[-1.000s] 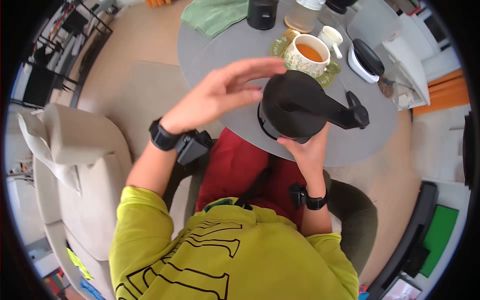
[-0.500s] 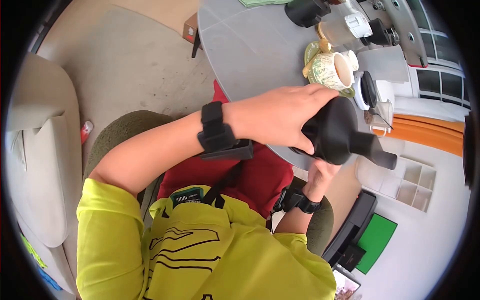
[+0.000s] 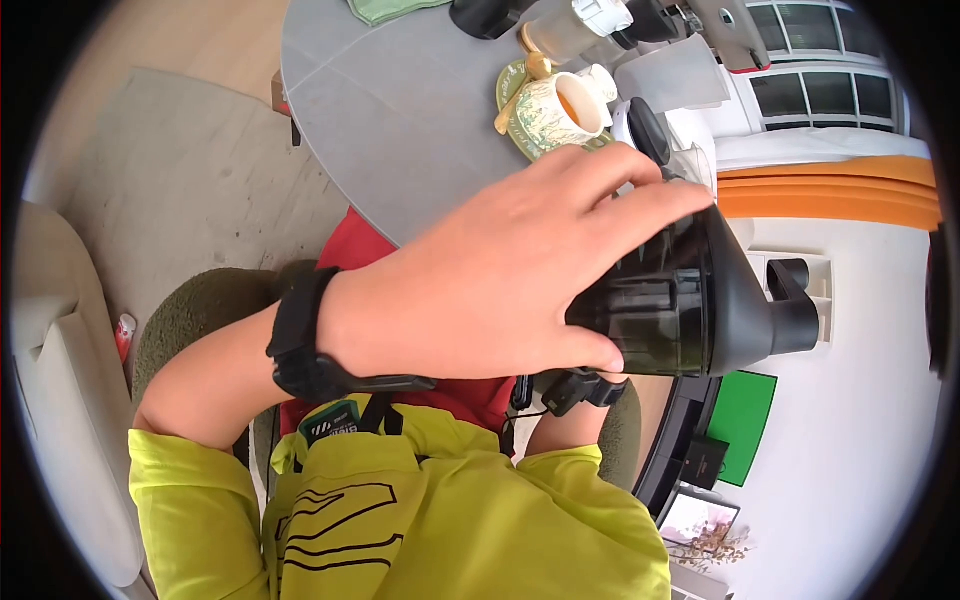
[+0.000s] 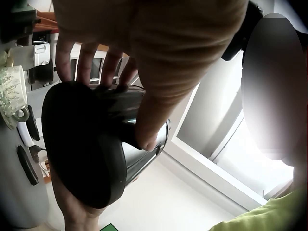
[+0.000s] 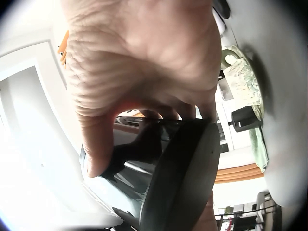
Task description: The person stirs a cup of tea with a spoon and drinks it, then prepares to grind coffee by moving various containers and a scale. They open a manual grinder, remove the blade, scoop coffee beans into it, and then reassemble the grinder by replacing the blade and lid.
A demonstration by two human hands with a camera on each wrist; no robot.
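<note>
A dark see-through shaker bottle (image 3: 655,315) with a black cone-shaped spouted lid (image 3: 745,310) is held on its side, raised near the head camera, its spout toward the right. My left hand (image 3: 480,270) grips the body, thumb below and fingers over the top. In the right wrist view my right hand (image 5: 144,57) curls round the bottle too, thumb on one side and fingers on the other. The head view hides most of that hand behind the bottle. Both wrist views show the bottle's flat dark round end (image 4: 77,149).
On the grey round table (image 3: 390,130) a patterned mug (image 3: 548,112) of orange-brown drink stands on a green saucer (image 3: 510,85). Behind are a black cup (image 3: 485,14), a white-lidded jar (image 3: 565,32) and a clear bin (image 3: 675,78). A green cloth (image 3: 390,8) lies at the far edge.
My left hand came from beside the bottle to grip its body. The bottle went from upright to lying sideways, closer to the head camera, while the head view swung round.
</note>
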